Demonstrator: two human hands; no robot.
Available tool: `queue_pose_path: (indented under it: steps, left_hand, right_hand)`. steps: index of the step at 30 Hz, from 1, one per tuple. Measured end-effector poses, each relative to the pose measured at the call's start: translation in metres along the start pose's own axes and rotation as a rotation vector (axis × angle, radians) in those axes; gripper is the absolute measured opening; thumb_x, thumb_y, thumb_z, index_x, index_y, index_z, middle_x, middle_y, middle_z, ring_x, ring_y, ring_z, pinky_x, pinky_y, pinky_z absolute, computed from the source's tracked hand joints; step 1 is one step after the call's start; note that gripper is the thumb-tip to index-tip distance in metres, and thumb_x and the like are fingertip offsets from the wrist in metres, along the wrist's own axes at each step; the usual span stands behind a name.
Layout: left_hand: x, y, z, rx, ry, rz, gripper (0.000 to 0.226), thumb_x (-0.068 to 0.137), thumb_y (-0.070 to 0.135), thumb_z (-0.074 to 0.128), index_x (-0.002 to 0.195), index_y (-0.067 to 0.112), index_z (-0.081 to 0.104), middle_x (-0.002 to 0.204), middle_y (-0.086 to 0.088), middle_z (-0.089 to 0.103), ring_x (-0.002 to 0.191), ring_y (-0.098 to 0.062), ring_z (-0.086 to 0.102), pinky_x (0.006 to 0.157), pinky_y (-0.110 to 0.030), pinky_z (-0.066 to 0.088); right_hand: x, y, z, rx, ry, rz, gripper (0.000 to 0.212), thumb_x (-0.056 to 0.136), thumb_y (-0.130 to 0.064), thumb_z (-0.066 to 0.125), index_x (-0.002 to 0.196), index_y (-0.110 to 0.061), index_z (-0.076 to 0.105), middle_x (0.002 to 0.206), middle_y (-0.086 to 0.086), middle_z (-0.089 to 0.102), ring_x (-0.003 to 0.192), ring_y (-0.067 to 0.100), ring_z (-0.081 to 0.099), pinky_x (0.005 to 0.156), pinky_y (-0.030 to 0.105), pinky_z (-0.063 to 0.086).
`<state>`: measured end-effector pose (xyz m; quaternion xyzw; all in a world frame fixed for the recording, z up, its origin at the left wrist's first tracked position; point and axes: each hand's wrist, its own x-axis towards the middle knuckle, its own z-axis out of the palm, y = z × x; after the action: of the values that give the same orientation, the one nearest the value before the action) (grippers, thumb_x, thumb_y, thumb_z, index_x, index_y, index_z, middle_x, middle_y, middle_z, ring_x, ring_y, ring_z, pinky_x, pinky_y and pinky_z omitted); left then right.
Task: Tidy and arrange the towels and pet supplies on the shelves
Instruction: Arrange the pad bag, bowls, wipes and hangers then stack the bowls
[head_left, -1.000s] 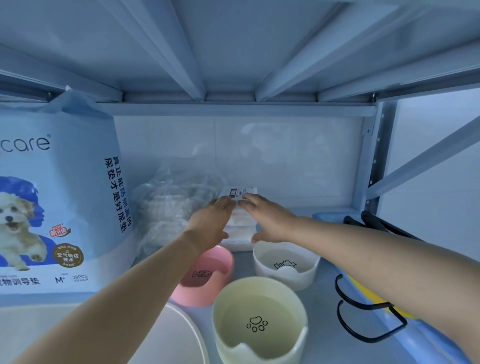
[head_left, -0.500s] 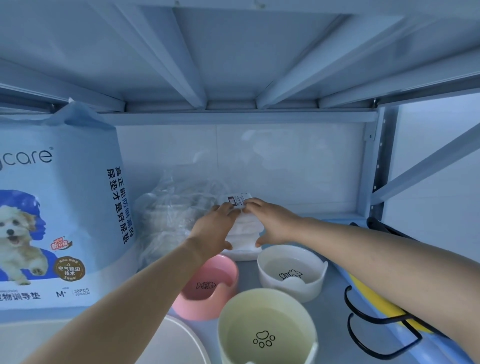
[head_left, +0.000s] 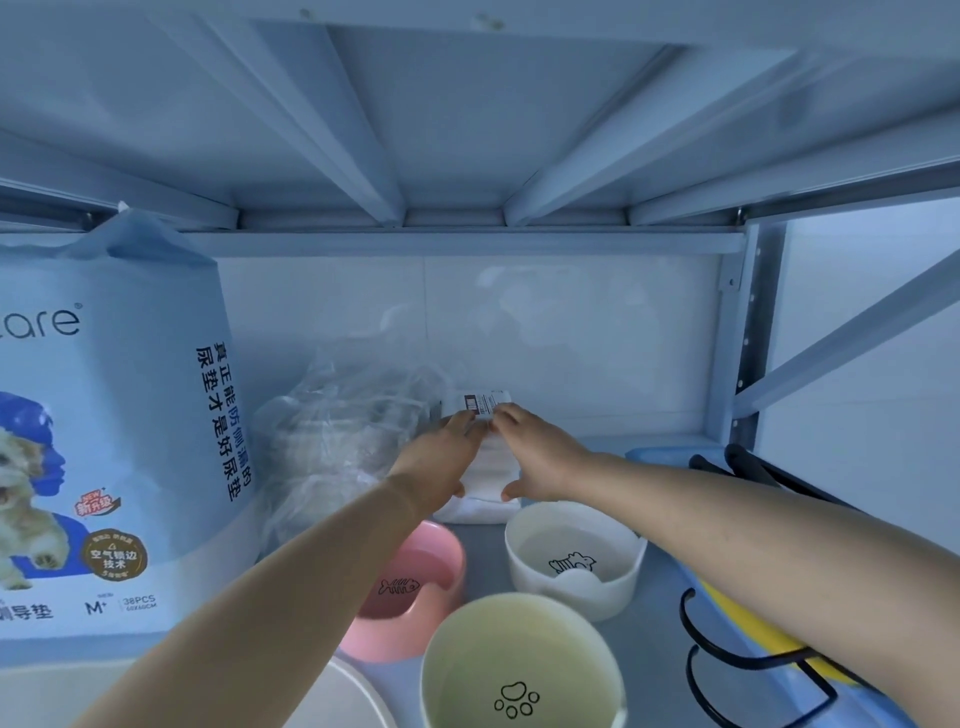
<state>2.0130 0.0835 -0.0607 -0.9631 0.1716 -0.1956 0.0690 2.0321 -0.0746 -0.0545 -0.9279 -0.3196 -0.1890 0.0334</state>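
A small white folded towel pack (head_left: 487, 480) with a barcode label on top stands at the back of the shelf, near the wall. My left hand (head_left: 441, 457) presses its left side and my right hand (head_left: 535, 457) its right side, fingertips meeting at the label. Left of it lies a crinkled clear plastic bag of pale towels (head_left: 343, 447). A large blue pet pad bag (head_left: 109, 431) with a dog picture stands at the far left.
Three pet bowls sit in front: pink (head_left: 415, 587), white (head_left: 576, 561) and cream (head_left: 519, 670). A white dish rim (head_left: 353, 696) shows at the bottom. Black wire holder (head_left: 727, 660) with a yellow item lies right. The upper shelf hangs low overhead.
Both hands have pushed the towel pack further back toward the wall and stood it more upright. My view has moved slightly closer.
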Motion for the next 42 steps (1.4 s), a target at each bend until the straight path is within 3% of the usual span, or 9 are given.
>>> queue_pose_path:
  steps: [12,18,22,28,35,38,42]
  left_hand:
    - [0.035,0.018,0.006,0.002,0.001,0.068,0.082,0.077,0.010,0.072,0.143,0.014,0.023,0.143,-0.006,0.031,0.125,-0.025,0.042,0.093,-0.035,0.045]
    - [0.029,0.002,0.018,-0.034,0.030,0.070,0.088,0.079,0.018,0.071,0.147,0.022,0.015,0.154,0.001,0.013,0.136,-0.022,0.029,0.106,-0.034,0.036]
    - [0.025,-0.002,0.022,-0.060,0.036,0.014,0.091,0.078,0.022,0.072,0.147,0.030,0.013,0.154,-0.003,0.011,0.135,-0.028,0.030,0.108,-0.037,0.034]
    - [0.021,0.000,0.025,-0.238,-0.007,-0.011,0.095,0.078,0.011,0.071,0.148,0.031,0.010,0.156,-0.005,0.003,0.135,-0.030,0.034,0.107,-0.036,0.035]
    - [0.023,0.010,0.023,-0.148,-0.037,0.025,0.090,0.084,0.005,0.061,0.148,0.019,0.000,0.153,-0.013,-0.003,0.126,-0.032,0.044,0.101,-0.036,0.040]
    - [0.023,0.016,0.022,-0.126,-0.077,0.026,0.088,0.086,0.002,0.057,0.149,0.020,-0.002,0.153,-0.013,-0.010,0.117,-0.038,0.050,0.099,-0.038,0.041]
    - [0.023,0.024,0.022,-0.130,-0.065,0.028,0.086,0.086,0.004,0.057,0.149,0.023,0.002,0.154,-0.012,-0.008,0.111,-0.039,0.054,0.096,-0.040,0.043]
  right_hand:
    - [0.000,0.031,-0.004,-0.069,-0.052,0.078,0.081,0.067,-0.022,0.082,0.130,-0.003,0.036,0.135,0.009,0.038,0.119,0.028,0.044,0.094,0.033,0.039]
    - [-0.003,0.033,-0.001,-0.128,-0.062,0.039,0.078,0.071,-0.022,0.078,0.134,-0.005,0.036,0.145,0.011,0.029,0.128,0.030,0.036,0.102,0.038,0.037]
    - [-0.005,0.035,-0.003,-0.142,-0.047,0.074,0.079,0.071,-0.027,0.078,0.136,-0.014,0.036,0.144,0.011,0.025,0.124,0.032,0.038,0.097,0.042,0.043]
    - [-0.009,0.032,0.001,-0.149,-0.046,0.114,0.083,0.074,-0.027,0.075,0.141,-0.018,0.027,0.141,0.012,0.025,0.123,0.032,0.035,0.094,0.042,0.045]
    - [-0.009,0.042,-0.007,-0.044,-0.130,0.189,0.081,0.079,-0.027,0.072,0.144,-0.031,0.024,0.125,0.016,0.046,0.113,0.033,0.050,0.091,0.034,0.041]
    - [-0.014,0.054,-0.016,0.044,-0.175,0.214,0.078,0.081,-0.022,0.069,0.145,-0.032,0.026,0.130,0.016,0.049,0.112,0.030,0.052,0.091,0.030,0.044]
    - [-0.019,0.064,-0.027,0.136,-0.159,0.211,0.074,0.079,-0.019,0.071,0.142,-0.026,0.035,0.138,0.008,0.048,0.123,0.023,0.047,0.089,0.017,0.032]
